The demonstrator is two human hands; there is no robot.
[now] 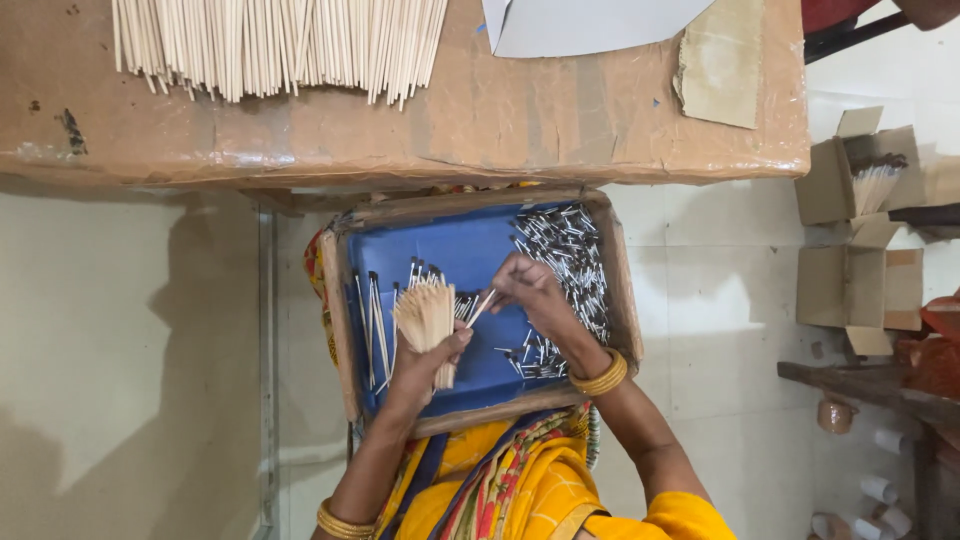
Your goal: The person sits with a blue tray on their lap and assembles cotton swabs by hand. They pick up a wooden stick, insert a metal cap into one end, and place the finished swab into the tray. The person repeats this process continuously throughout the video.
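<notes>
My left hand (428,362) grips a fanned bundle of thin pale wooden sticks (426,312) over a shallow cardboard tray with a blue lining (452,250) resting on my lap. My right hand (528,290) pinches a single stick (481,308) and holds it against the bundle. Several small silver-and-black tipped pieces (570,262) lie heaped along the tray's right side, and a few sticks (375,330) lie at its left.
A cardboard-covered table (560,120) lies ahead, with a large heap of long pale sticks (280,45), a grey sheet (580,22) and a cardboard scrap (718,70) on it. Open cardboard boxes (860,230) stand on the floor at the right.
</notes>
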